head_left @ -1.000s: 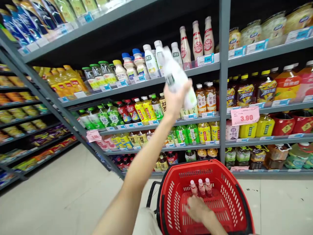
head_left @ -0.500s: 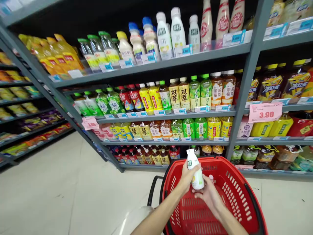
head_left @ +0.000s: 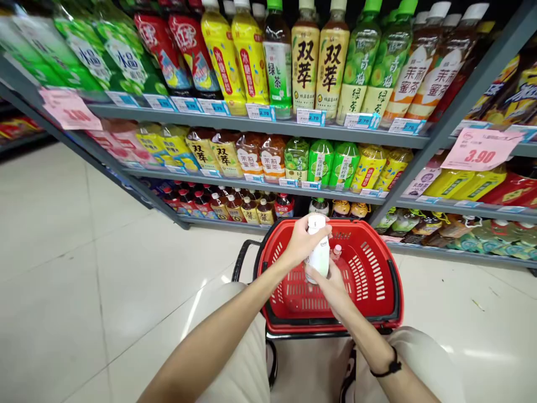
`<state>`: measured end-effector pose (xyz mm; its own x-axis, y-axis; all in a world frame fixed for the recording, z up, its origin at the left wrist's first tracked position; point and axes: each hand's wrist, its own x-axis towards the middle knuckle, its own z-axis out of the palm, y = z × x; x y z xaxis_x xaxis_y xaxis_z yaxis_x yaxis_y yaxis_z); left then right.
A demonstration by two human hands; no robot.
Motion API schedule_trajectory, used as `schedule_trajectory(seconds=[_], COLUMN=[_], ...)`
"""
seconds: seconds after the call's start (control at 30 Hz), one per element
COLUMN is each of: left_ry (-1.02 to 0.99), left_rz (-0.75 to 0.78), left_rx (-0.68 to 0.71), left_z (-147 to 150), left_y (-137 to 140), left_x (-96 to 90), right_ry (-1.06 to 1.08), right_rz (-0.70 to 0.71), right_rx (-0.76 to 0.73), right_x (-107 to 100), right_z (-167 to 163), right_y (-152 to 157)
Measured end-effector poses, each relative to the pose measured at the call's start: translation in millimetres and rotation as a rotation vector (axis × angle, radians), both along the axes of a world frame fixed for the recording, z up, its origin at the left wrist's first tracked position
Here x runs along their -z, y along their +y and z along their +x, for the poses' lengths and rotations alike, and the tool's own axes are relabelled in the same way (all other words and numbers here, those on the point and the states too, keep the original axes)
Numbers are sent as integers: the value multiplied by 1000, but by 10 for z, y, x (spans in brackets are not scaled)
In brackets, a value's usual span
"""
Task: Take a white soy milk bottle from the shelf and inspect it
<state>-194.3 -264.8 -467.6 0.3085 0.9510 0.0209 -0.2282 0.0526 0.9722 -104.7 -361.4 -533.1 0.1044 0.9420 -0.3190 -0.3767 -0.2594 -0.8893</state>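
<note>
A white plastic drink bottle point(head_left: 321, 254) is held nearly upright over the red shopping basket point(head_left: 277, 324). My left hand point(head_left: 304, 240) wraps its upper part below the white cap. Around the bottle's lower end close the fingers of my right hand point(head_left: 333, 282). Inside the basket, partly hidden behind the right hand, lies another bottle with a pale pink cap point(head_left: 337, 250). A dark band point(head_left: 392, 366) circles my right wrist.
Ahead stands a grey shelf rack point(head_left: 251, 127) of bottled drinks, with a pink price card point(head_left: 482, 148) at right. The basket's black handle point(head_left: 243, 257) juts out left. Pale tiled floor point(head_left: 54, 252) surrounds my knees and shoes.
The view has tilted down and come closer to the lower shelves. The white bottle has turned, its green label no longer facing me. Both hands still hold it over the basket.
</note>
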Motion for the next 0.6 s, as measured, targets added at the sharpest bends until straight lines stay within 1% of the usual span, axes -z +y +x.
schedule_trajectory(seconds=[0.07, 0.17, 0.23, 0.3, 0.4, 0.47, 0.53, 0.6], left_ry=[-25, -109, -177, -241, -326, -357, -355, -340], left_rz=[10, -26, -67, -122, -221, -255, -248, -220], left_rx=[9, 11, 52, 121, 213, 278, 333, 346], left_z=[15, 26, 20, 6, -12, -17, -20, -23], left_y=[-4, -3, 12, 30, 33, 15, -7, -18], left_x=[-42, -71, -66, -51, -30, -26, -28, -29], right_ry=[-37, -39, -4, 50, 168, 250, 302, 320], right_rz=[17, 33, 47, 59, 66, 55, 46, 42], right_rx=[6, 51, 83, 79, -5, -84, -154, -204], right_x=[4, -13, -40, -81, -151, -194, -231, -269], right_z=[33, 105, 147, 177, 218, 250, 282, 306], right_y=[7, 26, 38, 41, 21, -3, -23, -31])
